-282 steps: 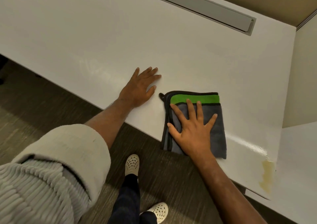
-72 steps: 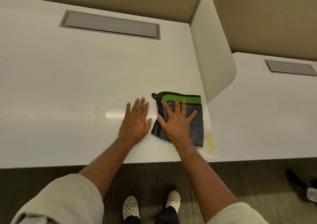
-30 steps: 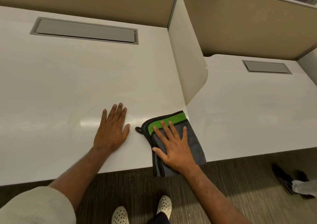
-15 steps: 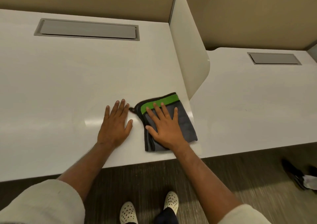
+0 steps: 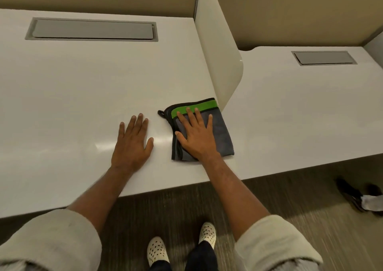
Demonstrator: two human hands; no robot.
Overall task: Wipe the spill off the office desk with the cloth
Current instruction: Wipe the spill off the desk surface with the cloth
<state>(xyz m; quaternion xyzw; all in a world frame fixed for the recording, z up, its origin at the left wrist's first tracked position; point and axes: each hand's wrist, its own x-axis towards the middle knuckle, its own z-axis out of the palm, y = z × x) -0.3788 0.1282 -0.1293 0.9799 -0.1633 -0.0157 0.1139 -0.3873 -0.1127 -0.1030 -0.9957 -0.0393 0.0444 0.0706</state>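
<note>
Near the worktop's (image 5: 83, 96) front right corner, beside the divider panel (image 5: 219, 63), lies the folded grey-green cloth (image 5: 221, 133), long axis running front to back. Right hand (image 5: 196, 138) rests flat on it, fingers (image 5: 189, 115) spread, pressing not gripping. Left hand (image 5: 132, 144), also flat and unclenched, bears on bare surface just left. No spill visible; possibly under cloth. No containers.

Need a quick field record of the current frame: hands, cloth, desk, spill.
left hand: flat on the desk, palm down, empty, apart from the cloth
right hand: flat on the cloth, fingers spread
cloth: folded, grey with green band, by the divider's near end
desk: white, glossy
spill: none visible
divider: upright, right of the cloth
</note>
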